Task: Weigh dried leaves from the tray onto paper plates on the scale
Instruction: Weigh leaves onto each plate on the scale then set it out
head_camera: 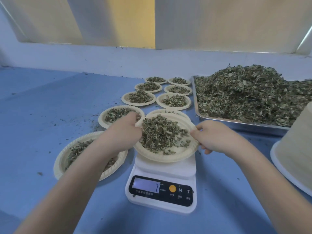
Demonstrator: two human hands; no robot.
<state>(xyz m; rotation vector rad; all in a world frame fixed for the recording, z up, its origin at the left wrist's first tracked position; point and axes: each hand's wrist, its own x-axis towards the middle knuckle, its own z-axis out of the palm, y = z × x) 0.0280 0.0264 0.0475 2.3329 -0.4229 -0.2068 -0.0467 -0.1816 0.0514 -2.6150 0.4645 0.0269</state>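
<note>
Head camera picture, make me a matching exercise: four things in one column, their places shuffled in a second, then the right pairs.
Things:
1. metal tray
2. kitchen scale
3. left hand
4. right hand

Places:
A. under the held paper plate
B. pinching that plate's right rim
C. far right, heaped with dried leaves
D. at that plate's left rim

Pairs: 1-C, 2-A, 3-D, 4-B
</note>
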